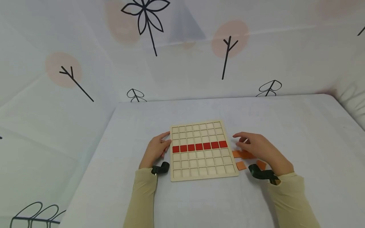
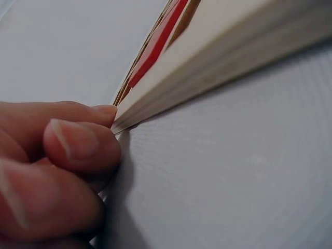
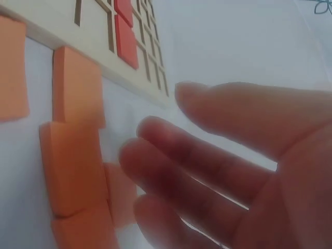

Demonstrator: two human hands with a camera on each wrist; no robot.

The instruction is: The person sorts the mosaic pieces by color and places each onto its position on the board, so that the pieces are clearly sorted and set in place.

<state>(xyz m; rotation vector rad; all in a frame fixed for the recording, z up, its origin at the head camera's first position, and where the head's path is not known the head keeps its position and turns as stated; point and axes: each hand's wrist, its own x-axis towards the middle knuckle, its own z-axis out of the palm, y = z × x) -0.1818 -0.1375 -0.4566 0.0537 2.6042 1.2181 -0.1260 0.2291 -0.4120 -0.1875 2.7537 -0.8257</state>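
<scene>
A pale wooden board (image 1: 189, 164) divided into square cells lies on the table. Red square tiles (image 1: 199, 147) fill one row across its middle, while the other cells show bare wood. At the board's left edge, my left hand (image 1: 155, 148) touches the side with its fingertips; the left wrist view shows the fingertips (image 2: 85, 140) right at the edge, close under a red tile. Off the right edge, my right hand (image 1: 255, 147) hovers over orange square tiles (image 1: 240, 165), its fingers loosely bent and apart, holding nothing. In the right wrist view the orange tiles (image 3: 72, 166) lie below the fingertips.
A white cloth covers the table (image 1: 114, 177), and its far edge meets a pale printed curtain (image 1: 188, 69). The orange tiles lie close beside the board's right edge, some overlapping. Dark straps with cameras (image 1: 161, 168) sit on both wrists.
</scene>
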